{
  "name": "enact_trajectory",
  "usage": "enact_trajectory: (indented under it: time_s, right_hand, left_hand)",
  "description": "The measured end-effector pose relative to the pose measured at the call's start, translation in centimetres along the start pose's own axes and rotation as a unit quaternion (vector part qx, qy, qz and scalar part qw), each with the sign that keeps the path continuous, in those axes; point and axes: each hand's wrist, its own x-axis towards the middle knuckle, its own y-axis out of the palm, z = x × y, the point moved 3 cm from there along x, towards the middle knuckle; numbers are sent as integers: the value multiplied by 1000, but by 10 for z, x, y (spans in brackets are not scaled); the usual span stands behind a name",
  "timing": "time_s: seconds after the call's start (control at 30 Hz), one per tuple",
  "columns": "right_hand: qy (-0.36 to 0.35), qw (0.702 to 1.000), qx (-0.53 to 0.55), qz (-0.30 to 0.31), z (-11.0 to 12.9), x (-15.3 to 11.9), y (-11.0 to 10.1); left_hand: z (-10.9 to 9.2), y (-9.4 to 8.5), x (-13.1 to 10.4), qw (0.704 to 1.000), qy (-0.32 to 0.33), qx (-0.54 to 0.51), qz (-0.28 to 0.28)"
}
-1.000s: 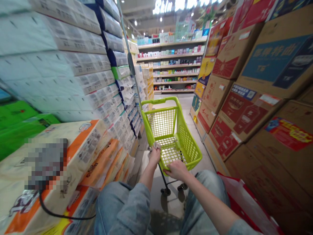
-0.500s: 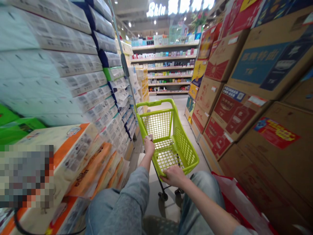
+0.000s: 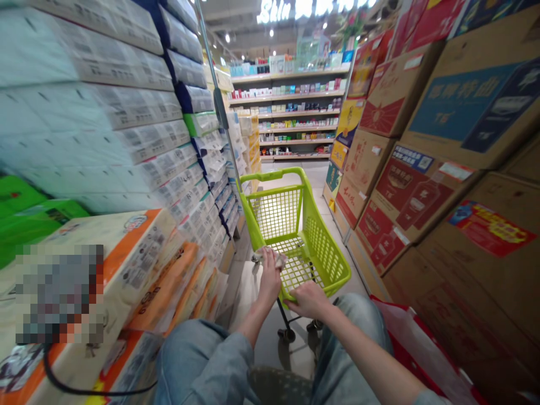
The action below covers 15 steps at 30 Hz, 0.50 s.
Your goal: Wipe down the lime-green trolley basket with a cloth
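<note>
A lime-green shopping cart (image 3: 323, 239) with grid sides stands between my knees, its basket bare inside. My left hand (image 3: 270, 275) presses a crumpled, pale cloth or tissue (image 3: 278, 259) against the basket's left rim, near its front corner. Its fingers are bent over the wad and partly hide it. With fingers wrapped over the near rim, my right hand (image 3: 310, 298) grips the basket a little to the right. The fingertips of that hand are hidden. A metal pole (image 3: 211, 67) rises from the cart's far left corner.
Packs of tissue paper (image 3: 143, 107) are stacked high on the left. Liquor cartons (image 3: 417, 185) line the right side. A pixelated object with a black cable (image 3: 101, 389) lies on an orange-and-cream pack (image 3: 145, 236). A red bag (image 3: 415, 337) stands by my right knee; shelves (image 3: 291, 112) cross the far end.
My left hand has slid the wad toward me along the cart's left rim, closer to my right hand. My right hand keeps its grip. The view has shifted slightly.
</note>
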Motion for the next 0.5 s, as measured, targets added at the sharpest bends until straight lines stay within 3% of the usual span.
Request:
enact_trajectory:
  time_s: [0.1,0.2,0.27,0.33,0.43,0.5]
  right_hand:
    - [8,1000,2,-1,0,0,0]
    - [11,1000,3,-6,1,1,-1]
    - [11,1000,4,-8,0,1,-1]
    - [10,1000,4,-10,0,1,-1]
    - [7,1000,7,-12,-2,1,0]
    - [5,1000,8,-11,-3,1,0]
  left_hand:
    - [-13,-20,0,999,44,-8,-6]
    - [-36,-53,21,993,99,-8,-70]
    - [-50,-70,36,986,148,-4,-83]
    - [-57,-73,45,980,199,21,3]
    - [-48,-62,45,947,258,81,172]
    - [-35,-55,44,930,267,122,219]
